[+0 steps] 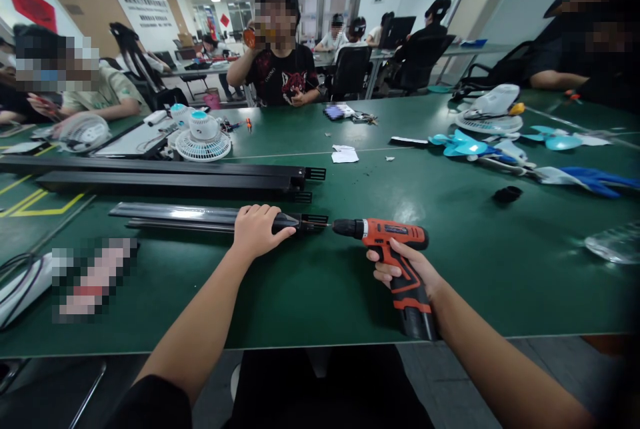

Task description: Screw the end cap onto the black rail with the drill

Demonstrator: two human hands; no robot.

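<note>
green surface (320, 302) in a busy workshop: left hand (257, 229) grip closed over the near black rail (190, 217) at its end, right hand (407, 270) grip wrapped on the orange drill (395, 237), bit touching the rail end, so best hold bit in line with rail, rail pinned flat.

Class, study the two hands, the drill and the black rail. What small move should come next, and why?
Most likely, squeeze the trigger with the drill held level. The right hand grips its handle, and its bit appears to meet the end of the rail, roughly in line with it. The left hand presses that rail down on the table close to that end.
</note>
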